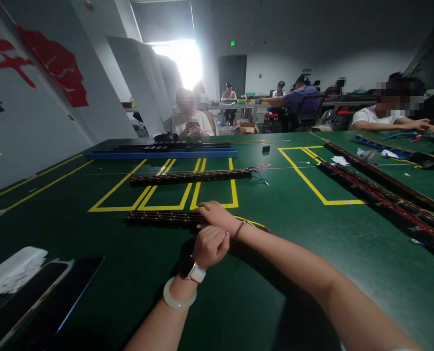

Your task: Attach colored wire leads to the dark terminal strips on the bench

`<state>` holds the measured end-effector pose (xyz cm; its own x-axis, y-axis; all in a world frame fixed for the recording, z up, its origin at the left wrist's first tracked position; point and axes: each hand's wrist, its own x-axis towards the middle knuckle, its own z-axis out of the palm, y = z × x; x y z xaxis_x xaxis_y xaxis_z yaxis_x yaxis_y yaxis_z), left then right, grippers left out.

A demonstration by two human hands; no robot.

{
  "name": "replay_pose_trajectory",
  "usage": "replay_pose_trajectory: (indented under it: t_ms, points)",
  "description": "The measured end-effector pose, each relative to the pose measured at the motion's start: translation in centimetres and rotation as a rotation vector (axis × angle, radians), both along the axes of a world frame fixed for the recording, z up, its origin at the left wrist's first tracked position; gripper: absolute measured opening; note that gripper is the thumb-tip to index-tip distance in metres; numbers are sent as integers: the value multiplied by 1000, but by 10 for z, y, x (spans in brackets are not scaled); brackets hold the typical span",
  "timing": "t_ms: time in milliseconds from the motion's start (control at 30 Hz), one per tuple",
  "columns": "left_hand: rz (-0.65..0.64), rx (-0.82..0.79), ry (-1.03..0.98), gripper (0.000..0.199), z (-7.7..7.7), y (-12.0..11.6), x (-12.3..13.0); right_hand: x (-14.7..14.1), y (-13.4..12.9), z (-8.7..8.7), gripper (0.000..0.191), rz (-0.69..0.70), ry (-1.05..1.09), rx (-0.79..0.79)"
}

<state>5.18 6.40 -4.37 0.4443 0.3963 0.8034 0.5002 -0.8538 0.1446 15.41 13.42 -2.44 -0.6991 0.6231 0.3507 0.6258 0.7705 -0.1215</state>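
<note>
A long dark bar with copper-coloured lines and silvery dots (162, 218) lies crosswise in front of me. My right hand (219, 216) is over its right part, with fingers bent across the bar and partly hidden. Yellow and green wires (251, 223) leave that end beyond my right wrist. Just nearer to me, my left hand (211, 245) is closed against the bar's near side, with a watch on its wrist. What is inside those fingers is hidden. A second similar bar (191, 177) lies farther back, with red and blue wires (261, 174) at its right end.
Yellow tape outlines (116, 209) mark the green table (297, 234). A blue rail (166, 154) lies at the back, and wired bars (381, 195) lie at the right. Front left are dark flat panels (70, 292) and white wrapping (15, 268). People sit beyond the table and at right.
</note>
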Motion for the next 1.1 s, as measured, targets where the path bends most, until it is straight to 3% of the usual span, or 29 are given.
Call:
replay_pose_trajectory:
  t_ms: [133,233,333,433,500,633,733,800,867,1000,1100]
  points:
    - [21,-119,143,30,-3,4,4,49,-15,18,43,-114,39,19]
    - [23,-233,233,31,-5,6,6,85,-25,22,44,-254,-12,3]
    - [17,-352,291,31,-5,5,8,108,-29,16,54,-362,20,-164]
    - [-5,-471,310,32,-4,3,9,118,-28,10,51,-319,83,-479]
    - [-18,-535,289,32,-2,1,10,120,-27,9,44,-292,96,-604]
    - [-15,-661,190,33,4,-1,9,122,-25,9,36,-300,58,-604]
    - [-39,-751,94,35,7,-1,8,125,-23,7,63,-337,69,-438]
    - [-74,-844,27,37,7,-1,8,129,-20,6,68,-334,49,-402]
    - [-121,-968,-39,41,7,0,8,135,-16,5,59,-286,31,-495]
    - [-232,-1207,-156,46,5,3,9,145,-9,4,50,-141,141,-848]
    - [-330,-1351,-229,49,4,5,10,145,-9,4,40,-108,191,-899]
